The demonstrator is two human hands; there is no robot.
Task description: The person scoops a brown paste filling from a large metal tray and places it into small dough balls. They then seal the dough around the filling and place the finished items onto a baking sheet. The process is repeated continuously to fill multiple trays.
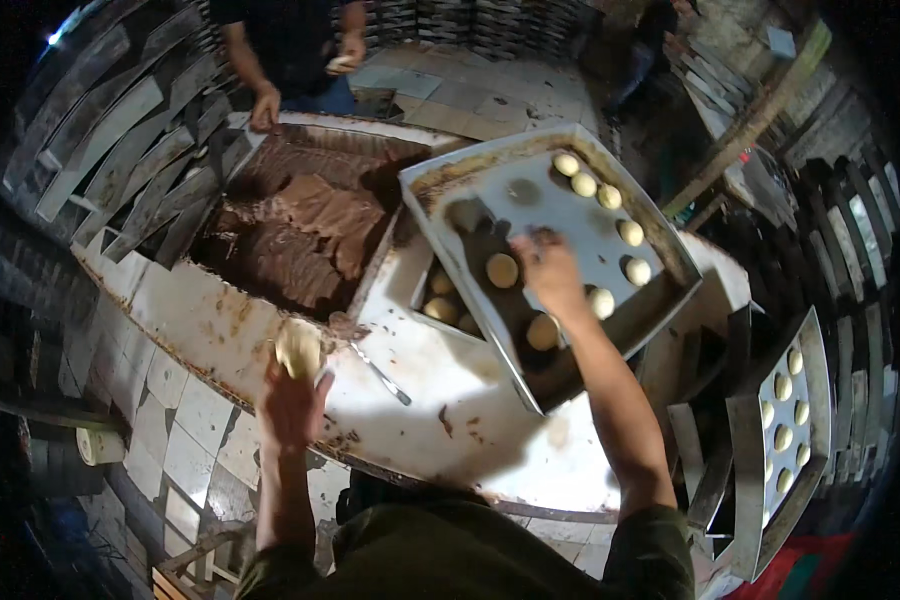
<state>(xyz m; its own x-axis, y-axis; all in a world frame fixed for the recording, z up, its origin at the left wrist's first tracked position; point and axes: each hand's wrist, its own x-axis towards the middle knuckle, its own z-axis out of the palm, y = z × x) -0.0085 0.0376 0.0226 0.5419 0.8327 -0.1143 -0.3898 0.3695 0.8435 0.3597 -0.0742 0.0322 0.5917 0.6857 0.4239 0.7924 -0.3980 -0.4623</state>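
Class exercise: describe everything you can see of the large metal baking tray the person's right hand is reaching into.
The baking tray is a large, shallow rectangle of worn grey metal with raised, browned rims. It lies tilted and skewed on the stained white worktop, overlapping a smaller container of dough. Pale round dough balls line its far side, with more near the middle. The right hand reaches into it, casting a shadow across it.

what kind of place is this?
Most likely a small bakery workroom. The left hand holds a dough ball, the right hand reaches over a metal tray of dough balls, a trough of brown filling sits alongside, and empty trays are stacked nearby.
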